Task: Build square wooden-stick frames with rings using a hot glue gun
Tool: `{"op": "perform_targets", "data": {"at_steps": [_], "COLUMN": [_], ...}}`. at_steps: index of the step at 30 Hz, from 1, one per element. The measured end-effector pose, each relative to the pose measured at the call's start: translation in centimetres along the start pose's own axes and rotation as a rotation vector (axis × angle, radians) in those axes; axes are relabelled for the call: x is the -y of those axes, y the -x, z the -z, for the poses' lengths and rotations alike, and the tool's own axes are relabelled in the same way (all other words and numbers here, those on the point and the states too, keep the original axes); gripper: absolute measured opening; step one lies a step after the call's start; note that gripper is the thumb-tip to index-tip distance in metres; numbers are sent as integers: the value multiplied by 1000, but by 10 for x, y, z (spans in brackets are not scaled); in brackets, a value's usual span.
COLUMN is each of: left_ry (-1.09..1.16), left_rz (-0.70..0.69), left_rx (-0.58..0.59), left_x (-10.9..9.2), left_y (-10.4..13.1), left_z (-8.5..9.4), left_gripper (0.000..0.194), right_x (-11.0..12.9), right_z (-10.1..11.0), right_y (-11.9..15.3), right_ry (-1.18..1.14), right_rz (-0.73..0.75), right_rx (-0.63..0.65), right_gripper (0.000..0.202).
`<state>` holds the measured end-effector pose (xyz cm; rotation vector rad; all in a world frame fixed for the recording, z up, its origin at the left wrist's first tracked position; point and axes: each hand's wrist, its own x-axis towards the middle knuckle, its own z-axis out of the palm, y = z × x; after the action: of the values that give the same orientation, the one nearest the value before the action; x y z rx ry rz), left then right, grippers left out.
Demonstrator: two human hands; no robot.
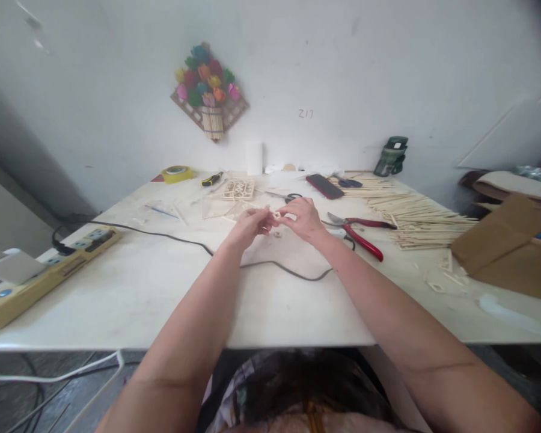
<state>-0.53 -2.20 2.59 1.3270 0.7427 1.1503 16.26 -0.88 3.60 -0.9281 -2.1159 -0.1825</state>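
Bare forearms [202, 300] spanned the table [293, 316] as the left hand [252, 222] and right hand [303, 216] pinched a small wooden piece [277, 215] between them; uneven pressure could easily have cracked it.

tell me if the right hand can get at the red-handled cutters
Probably yes: the red-handled cutters lie uncovered beside the right hand, though it is holding a small pale piece.

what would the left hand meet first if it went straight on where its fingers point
The left hand would likely meet the small wooden piece between the hands, then the right hand; depth is unclear.
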Motion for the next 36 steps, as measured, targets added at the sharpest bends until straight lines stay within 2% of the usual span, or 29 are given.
{"op": "perform_targets", "data": {"at_steps": [5,11,18,23,36], "left_ry": [13,-41,-71,-80,-76], "left_rz": [28,31,9,40,5], "left_rx": [-12,6,7,-18,-26], "left_x": [-1,-1,-1,-1,15], "left_y": [0,1,1,2,-1], "left_z": [-1,-1,-1,-9,-21], "left_gripper": [33,24,25,27,32], "right_x": [-2,-3,-1,-2,-19], "right_z": [-1,0,4,4,11], "right_y": [2,3,3,4,10], "right_ry": [56,97,64,102,32], "right_rz": [63,80,76,108,174], "right_rx": [-43,-30,-7,-19,-31], "right_gripper": [13,16,11,14,9]}}
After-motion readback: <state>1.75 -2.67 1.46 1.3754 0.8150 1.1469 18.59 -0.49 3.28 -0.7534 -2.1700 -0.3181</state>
